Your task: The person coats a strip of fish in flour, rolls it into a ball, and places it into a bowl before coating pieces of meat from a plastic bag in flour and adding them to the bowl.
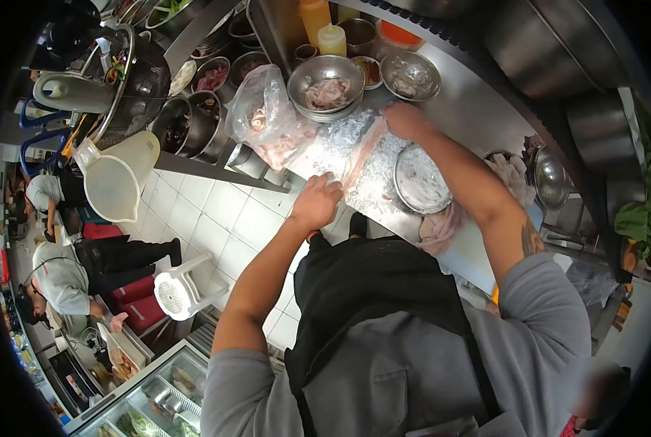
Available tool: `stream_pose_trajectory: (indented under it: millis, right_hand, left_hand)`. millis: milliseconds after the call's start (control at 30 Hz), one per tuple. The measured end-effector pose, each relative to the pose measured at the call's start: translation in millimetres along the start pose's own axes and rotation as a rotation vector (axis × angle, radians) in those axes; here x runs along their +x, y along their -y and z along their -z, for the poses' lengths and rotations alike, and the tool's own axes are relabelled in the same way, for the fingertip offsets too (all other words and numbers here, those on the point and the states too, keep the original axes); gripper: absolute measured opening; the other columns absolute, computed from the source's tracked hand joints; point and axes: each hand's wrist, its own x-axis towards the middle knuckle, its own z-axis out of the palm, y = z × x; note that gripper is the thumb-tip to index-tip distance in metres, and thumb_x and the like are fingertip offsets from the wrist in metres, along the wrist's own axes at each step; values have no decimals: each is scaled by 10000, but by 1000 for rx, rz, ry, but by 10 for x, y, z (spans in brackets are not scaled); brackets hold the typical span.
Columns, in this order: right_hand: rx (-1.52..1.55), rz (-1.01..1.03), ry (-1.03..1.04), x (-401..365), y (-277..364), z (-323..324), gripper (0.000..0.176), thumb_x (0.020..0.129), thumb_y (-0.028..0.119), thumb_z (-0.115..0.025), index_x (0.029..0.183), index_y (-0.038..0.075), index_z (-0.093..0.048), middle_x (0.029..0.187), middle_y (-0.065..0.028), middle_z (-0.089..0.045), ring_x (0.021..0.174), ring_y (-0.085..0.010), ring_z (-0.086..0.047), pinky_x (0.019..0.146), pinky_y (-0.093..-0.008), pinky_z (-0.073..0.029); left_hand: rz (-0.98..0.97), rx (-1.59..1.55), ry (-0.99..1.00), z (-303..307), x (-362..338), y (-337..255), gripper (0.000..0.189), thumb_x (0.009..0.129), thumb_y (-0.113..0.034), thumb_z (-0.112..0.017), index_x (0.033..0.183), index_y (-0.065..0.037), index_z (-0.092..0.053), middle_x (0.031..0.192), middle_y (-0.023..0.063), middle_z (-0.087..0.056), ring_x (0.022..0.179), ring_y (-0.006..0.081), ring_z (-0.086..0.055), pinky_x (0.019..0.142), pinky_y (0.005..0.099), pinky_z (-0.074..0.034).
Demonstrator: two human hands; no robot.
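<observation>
Plastic film (360, 156) is glinting over the counter (471, 109) — left hand (316, 201) is clenching its edge, right hand (405, 121) is hiding its fingers — grip unclear.

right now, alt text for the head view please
Seen from above, a person's left hand and right hand rest at either end of a plastic film spread on a steel counter, with a pink strip lying between them. Metal bowls of raw food stand beyond it.
</observation>
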Motion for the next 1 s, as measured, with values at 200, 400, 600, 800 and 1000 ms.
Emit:
stream_pose_trajectory:
  millis: [200, 400, 600, 800, 1000]
  right_hand:
    - [38, -25, -13, 69, 46, -59, 255, 833, 91, -564, 1053, 22, -674, 1061, -197, -691, 1017, -355, -662, 876, -460, -539]
    - [81, -67, 31, 176, 20, -105, 221, 843, 101, -560, 1003, 22, -690, 1001, -210, -695, 997, -359, -664, 879, -460, -536]
    - [75, -116, 9, 190, 64, -146, 197, 854, 142, -584, 965, 25, -698, 1050, -193, -685, 1000, -359, -664, 880, -459, -537]
    - [-45, -160, -78, 200, 22, -89, 208, 902, 115, -525, 992, 38, -696, 1050, -184, -687, 997, -342, -673, 847, -458, -547]
    - [-161, -65, 22, 212, 77, -37, 221, 893, 116, -518, 1016, 41, -686, 1012, -186, -690, 991, -341, -678, 793, -465, -560]
  left_hand:
    - [87, -62, -41, -157, -44, -105, 362, 815, -166, -655, 1167, -82, -661, 1251, 80, -625, 1299, 333, -464, 1069, 486, -355]
    - [92, -23, -59, -215, -283, -111, 397, 830, -179, -648, 1215, -84, -653, 1288, 87, -609, 1299, 333, -464, 1080, 495, -347]
    - [77, -49, -95, -286, -319, -73, 411, 832, -175, -647, 1234, -87, -650, 1300, 83, -604, 1295, 336, -461, 1081, 500, -344]
    - [92, 43, 34, -100, -68, -76, 428, 835, -176, -641, 1252, -80, -633, 1323, 81, -591, 1299, 331, -455, 1080, 495, -342]
    - [86, 36, -89, -187, 31, -138, 472, 836, -171, -622, 1297, -75, -599, 1372, 90, -559, 1324, 336, -437, 1081, 497, -341]
